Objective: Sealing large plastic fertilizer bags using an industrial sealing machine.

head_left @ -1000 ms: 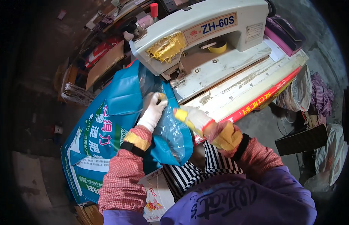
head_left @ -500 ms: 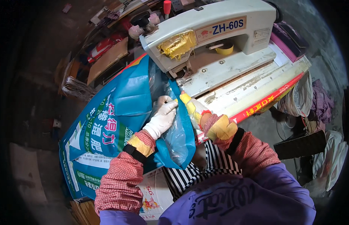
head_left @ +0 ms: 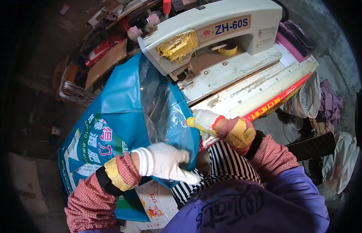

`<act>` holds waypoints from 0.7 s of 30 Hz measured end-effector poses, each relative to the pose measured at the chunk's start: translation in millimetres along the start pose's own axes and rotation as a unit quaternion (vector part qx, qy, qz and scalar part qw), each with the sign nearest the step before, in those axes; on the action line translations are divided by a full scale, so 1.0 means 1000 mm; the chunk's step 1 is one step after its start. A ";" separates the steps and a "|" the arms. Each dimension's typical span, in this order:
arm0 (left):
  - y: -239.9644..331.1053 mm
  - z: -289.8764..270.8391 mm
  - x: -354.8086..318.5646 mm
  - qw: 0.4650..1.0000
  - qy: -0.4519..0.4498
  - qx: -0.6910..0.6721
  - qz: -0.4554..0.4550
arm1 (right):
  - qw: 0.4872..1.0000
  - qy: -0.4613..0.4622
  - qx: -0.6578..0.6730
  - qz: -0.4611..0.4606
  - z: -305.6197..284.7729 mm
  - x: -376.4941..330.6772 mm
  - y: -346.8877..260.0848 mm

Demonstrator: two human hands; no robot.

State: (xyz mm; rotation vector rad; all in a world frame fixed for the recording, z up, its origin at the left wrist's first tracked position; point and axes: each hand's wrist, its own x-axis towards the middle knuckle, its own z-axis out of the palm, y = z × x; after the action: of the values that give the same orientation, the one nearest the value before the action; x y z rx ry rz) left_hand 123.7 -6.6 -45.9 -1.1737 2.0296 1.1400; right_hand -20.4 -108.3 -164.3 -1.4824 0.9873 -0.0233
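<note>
The left hand is pinching the blue bag at its near edge while the right hand, at 3 o'clock, is gripping its mouth; both should be pulling it taut toward the sealer at 12.

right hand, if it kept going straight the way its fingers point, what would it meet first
The right hand points left, and it would likely meet the clear liner of the blue sack at once; depth is hard to judge.

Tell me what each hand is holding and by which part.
Both gloved hands hold the blue sack by its open top: left hand on the near lower edge, right hand on the edge beside the sewing machine.
</note>
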 end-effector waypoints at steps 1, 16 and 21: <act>0.008 -0.005 0.004 1.000 -0.024 0.014 0.004 | 0.998 0.024 -0.038 -0.032 -0.001 0.005 0.000; -0.097 -0.095 0.089 0.845 0.279 0.296 -0.347 | 0.959 -0.172 0.200 -0.098 0.023 0.030 -0.018; -0.131 -0.088 0.069 0.835 0.399 0.204 -0.319 | 0.967 0.137 -0.009 -0.212 0.035 0.004 -0.017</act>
State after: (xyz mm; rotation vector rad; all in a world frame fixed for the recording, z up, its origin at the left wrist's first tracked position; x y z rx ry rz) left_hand 202.3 -147.4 -107.1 -2.0650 1.9599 -0.1686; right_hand 11.2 -85.0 -159.5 -1.7154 0.8689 -0.5418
